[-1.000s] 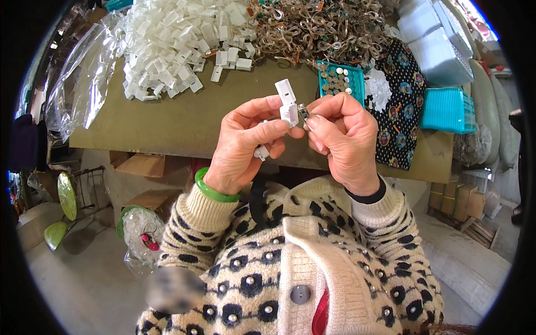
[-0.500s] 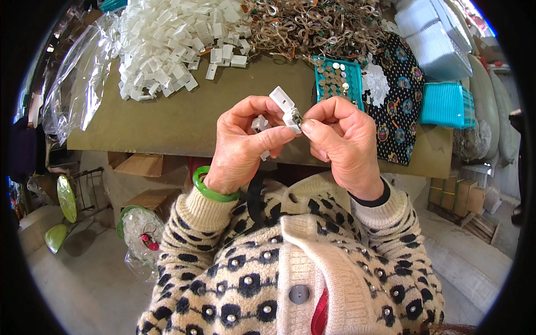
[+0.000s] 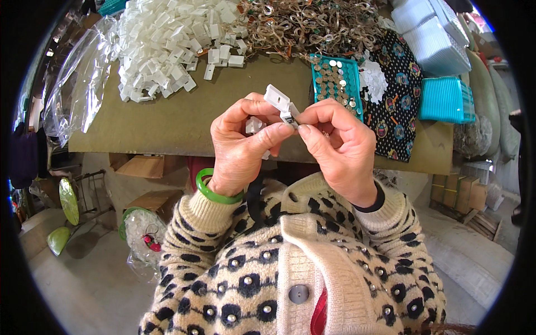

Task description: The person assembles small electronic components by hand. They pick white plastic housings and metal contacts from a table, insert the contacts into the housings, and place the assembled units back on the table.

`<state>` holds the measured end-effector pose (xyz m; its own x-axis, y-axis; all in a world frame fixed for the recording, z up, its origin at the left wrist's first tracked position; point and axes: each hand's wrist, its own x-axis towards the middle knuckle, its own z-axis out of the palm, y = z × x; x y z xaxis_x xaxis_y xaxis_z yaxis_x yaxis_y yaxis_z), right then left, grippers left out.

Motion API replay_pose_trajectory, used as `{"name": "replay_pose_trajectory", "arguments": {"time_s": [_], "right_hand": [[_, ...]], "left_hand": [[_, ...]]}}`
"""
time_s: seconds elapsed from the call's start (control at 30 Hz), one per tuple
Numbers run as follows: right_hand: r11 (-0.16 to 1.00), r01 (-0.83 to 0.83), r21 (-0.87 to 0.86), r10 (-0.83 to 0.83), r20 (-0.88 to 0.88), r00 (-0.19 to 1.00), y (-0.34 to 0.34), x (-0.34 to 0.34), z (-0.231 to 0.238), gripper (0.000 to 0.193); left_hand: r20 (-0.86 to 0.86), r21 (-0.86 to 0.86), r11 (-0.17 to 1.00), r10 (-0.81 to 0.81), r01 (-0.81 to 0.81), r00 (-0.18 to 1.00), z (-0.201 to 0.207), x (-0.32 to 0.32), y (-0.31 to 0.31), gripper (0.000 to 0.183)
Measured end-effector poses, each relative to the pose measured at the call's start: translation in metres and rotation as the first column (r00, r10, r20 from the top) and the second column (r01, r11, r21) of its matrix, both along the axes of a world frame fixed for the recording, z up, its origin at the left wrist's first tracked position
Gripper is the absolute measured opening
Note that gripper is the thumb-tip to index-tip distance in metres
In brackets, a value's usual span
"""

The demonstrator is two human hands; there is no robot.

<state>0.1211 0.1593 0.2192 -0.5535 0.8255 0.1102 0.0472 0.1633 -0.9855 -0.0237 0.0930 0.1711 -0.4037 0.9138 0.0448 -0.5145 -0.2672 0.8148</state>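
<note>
White hinged case: centre, lifted over the table and unfolded; one half leans away to the left, perhaps so the nearer half lies bare to the right fingertips.
Clear plastic sheet: far left, beside the white heap.
White heap: similar loose pieces, probably put on this side to suit the left hand.
Left hand: thumb and forefinger pinch the case near its lower half, seemingly to steady it; the other fingers curl around spare white pieces, likely to save reaching.
Small dark part: at the case's nearer half; how deep it sits, I cannot tell.
Brown coiled heap: behind the hands.
Teal tray: small round pieces stand in rows, apparently to keep them apart.
Right hand: thumb and forefinger pinch the dark part's edge; remaining fingers fold inward.
Patterned cloth: right of the tray, under white flakes.
</note>
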Motion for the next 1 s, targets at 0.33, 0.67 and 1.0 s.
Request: {"name": "replay_pose_trajectory", "arguments": {"time_s": [0.33, 0.67, 1.0], "right_hand": [[0.727, 0.108, 0.678, -0.133, -0.015, 0.991, -0.006, -0.008, -0.018, 0.030], [0.985, 0.109, 0.136, -0.083, -0.181, 0.980, -0.002, -0.005, -0.022, 0.011], [0.644, -0.167, -0.746, -0.123, -0.317, 0.940, 0.003, -0.002, -0.018, 0.010]], "left_hand": [[-0.060, -0.212, 0.972, 0.085, -0.096, 0.995, 0.024, 0.009, -0.001, 0.014], [0.392, -0.235, 0.959, -0.057, 0.159, 0.918, 0.029, 0.004, 0.003, 0.018], [0.308, -0.276, 0.958, 0.007, 0.082, 0.951, 0.024, 0.001, 0.003, 0.020]]}}
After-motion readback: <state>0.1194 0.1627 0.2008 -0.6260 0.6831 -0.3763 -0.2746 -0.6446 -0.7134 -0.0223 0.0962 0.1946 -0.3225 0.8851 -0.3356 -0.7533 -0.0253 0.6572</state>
